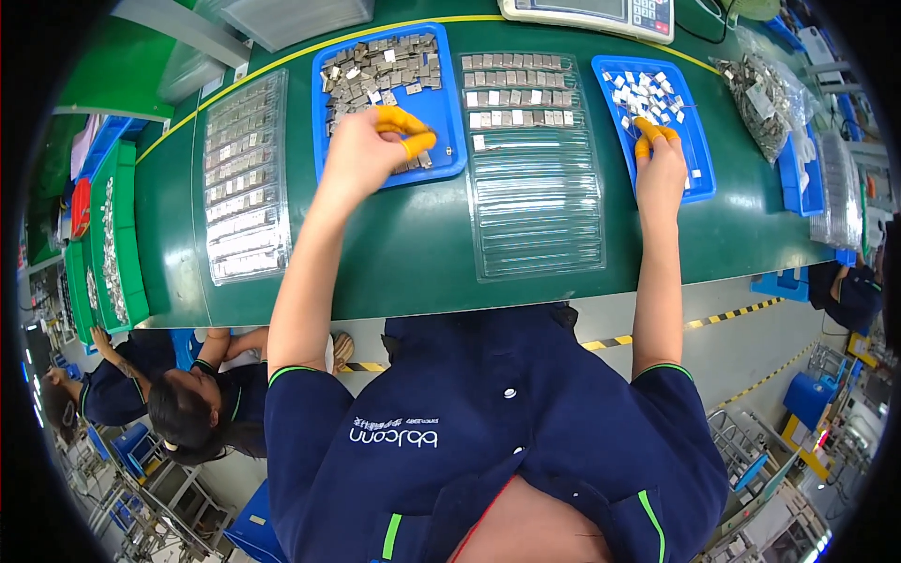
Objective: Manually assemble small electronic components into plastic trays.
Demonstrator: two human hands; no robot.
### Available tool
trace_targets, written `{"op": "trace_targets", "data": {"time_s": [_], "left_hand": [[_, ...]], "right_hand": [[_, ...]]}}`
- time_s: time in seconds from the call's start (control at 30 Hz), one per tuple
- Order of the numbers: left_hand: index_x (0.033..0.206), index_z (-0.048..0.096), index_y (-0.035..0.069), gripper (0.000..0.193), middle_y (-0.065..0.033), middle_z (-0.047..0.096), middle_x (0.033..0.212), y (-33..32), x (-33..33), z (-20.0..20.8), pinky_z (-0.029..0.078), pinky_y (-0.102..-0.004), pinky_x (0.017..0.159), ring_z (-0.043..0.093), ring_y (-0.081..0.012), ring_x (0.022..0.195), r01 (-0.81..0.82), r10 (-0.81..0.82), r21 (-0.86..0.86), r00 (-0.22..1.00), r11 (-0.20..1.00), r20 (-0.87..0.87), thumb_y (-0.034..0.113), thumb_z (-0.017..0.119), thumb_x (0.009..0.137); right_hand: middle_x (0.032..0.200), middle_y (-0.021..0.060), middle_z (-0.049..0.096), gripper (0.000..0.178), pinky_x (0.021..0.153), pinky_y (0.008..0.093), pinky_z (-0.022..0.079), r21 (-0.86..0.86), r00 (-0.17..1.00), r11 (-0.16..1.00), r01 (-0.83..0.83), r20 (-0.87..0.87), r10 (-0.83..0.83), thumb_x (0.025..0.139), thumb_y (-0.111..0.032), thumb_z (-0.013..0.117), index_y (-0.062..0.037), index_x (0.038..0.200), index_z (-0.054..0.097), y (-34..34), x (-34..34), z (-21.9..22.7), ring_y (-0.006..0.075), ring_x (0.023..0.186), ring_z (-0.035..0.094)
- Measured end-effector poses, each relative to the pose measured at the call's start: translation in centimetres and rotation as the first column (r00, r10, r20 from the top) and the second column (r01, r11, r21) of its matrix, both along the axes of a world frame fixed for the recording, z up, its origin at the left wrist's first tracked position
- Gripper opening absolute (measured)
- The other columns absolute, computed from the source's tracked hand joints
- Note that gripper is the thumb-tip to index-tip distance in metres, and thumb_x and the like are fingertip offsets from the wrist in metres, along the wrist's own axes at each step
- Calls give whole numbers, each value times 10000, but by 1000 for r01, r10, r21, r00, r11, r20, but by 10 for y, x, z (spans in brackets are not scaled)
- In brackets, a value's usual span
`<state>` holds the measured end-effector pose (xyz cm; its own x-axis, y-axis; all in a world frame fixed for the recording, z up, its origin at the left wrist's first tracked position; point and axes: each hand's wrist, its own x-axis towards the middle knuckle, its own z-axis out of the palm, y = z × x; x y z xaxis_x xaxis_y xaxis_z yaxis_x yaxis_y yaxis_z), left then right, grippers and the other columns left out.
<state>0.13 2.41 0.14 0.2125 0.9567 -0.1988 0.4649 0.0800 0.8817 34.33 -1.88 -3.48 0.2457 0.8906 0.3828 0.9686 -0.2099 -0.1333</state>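
Observation:
My left hand (375,145) hovers above a blue tray (454,113) heaped with small flat metal pieces (380,70). Yellow finger cots cover its curled fingertips, which come together at the tray's right side; anything between them is too small to make out. Over a second blue tray (699,155), holding small white pieces (649,94), my right hand (661,164) reaches down with its yellow-capped fingers closed among the pieces. What they grip is hidden. Between the hands lies a clear ribbed plastic tray (535,216), its far rows filled with metal and white pieces and one piece beginning the row below.
Another clear tray (249,178), with filled rows, lies at the left. Green bins (127,235) stand at the far left, a scale (601,14) at the back. A bag of pieces (758,108) sits on the right. Co-workers (202,403) sit at lower left.

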Motion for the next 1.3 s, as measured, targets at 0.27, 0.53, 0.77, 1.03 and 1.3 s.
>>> {"op": "trace_targets", "data": {"time_s": [0.27, 0.53, 0.77, 1.03, 1.3], "left_hand": [[938, 578, -26, 184, -132, 627, 988, -13, -15, 2, 507, -251, 746, 621, -181, 850, -90, 265, -285, 696, 954, 667, 23, 645, 774], [1011, 614, -41, 288, -113, 639, 937, -34, -7, -12, 514, -251, 723, 618, -157, 803, -250, 273, -127, 733, 960, 622, 9, 684, 736], [929, 659, -35, 299, -42, 618, 793, -49, 24, -4, 475, -207, 656, 555, -91, 695, -310, 259, 6, 805, 951, 533, -41, 742, 641], [1002, 643, -14, 335, -41, 573, 894, -70, 52, 4, 491, -226, 731, 552, -101, 767, -150, 98, 17, 726, 989, 680, -84, 685, 677], [984, 667, 34, 331, -36, 602, 863, -74, 48, -3, 473, -234, 726, 564, -113, 785, -121, 17, 162, 848, 979, 529, -56, 698, 667]], "right_hand": [[976, 194, 589, 188, 698, 370, 485, 29, 983, 999, 24, -183, -18, 769, -101, 635, 13, 919, 638, 1, 5, 3, 317, 778, 609], [791, 137, 654, 215, 636, 313, 487, 223, 933, 958, 181, -346, -96, 733, -115, 689, -63, 940, 672, -3, 13, 18, 232, 698, 637], [879, 105, 660, 229, 743, 257, 504, 319, 316, 947, 32, -902, 293, 729, 16, 674, 27, 955, 643, -20, -33, 56, 164, 806, 631], [909, 130, 646, 273, 777, 267, 497, 175, -149, 930, -324, -980, 132, 754, 12, 654, 74, 1015, 604, -36, -120, 59, 187, 801, 638], [932, 124, 648, 253, 781, 263, 499, 81, -109, 913, -399, -993, 40, 756, 4, 658, 56, 1001, 621, -40, -120, 54, 171, 826, 634]]}}
